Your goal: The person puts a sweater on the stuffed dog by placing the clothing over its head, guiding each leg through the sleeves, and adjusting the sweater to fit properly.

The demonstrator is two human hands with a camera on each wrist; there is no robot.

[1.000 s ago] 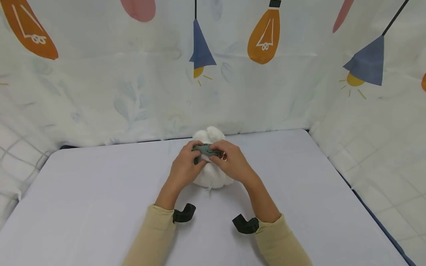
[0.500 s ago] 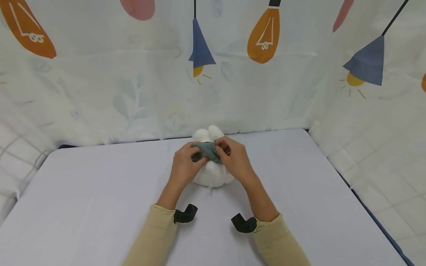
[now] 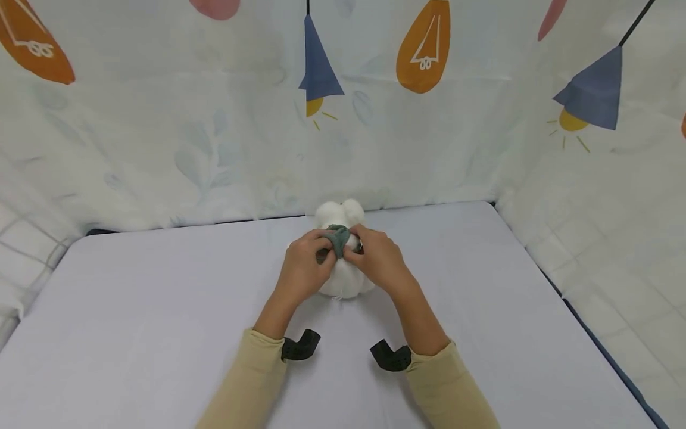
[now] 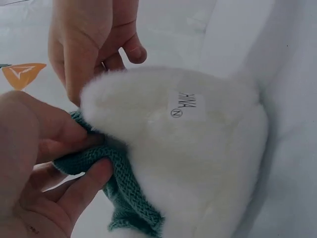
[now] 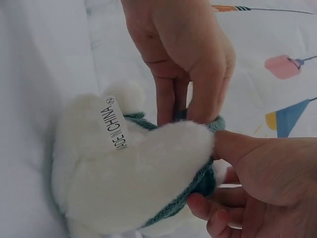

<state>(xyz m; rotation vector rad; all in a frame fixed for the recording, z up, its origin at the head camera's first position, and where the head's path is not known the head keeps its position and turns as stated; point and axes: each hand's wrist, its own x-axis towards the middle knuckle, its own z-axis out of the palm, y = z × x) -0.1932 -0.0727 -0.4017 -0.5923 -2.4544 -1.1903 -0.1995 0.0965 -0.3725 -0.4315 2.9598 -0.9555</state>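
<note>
A white plush toy (image 3: 345, 280) stands at the far side of the table, between the two hands. Around its upper part sits a teal-green knitted garment (image 3: 339, 238), bunched near the middle. My left hand (image 3: 302, 268) pinches a fold of this knit between thumb and fingers, plainly so in the left wrist view. On the other side, my right hand (image 3: 380, 259) has its thumb and fingers around a white stub of the toy, with fingertips at the knit's edge. A white label (image 5: 114, 124) printed MADE IN CHINA hangs from the plush in the right wrist view.
The white-covered table (image 3: 177, 333) has its back edge close behind the toy. A white curtain (image 3: 246, 155) printed with lamps and bulbs rises there and along the right side. Black wrist mounts (image 3: 301, 345) stick out from both cuffs.
The green knit has gone from stretched across between both hands to bunched at the left hand's fingers. My right hand has shifted its fingers from the knit to the white plush beside it.
</note>
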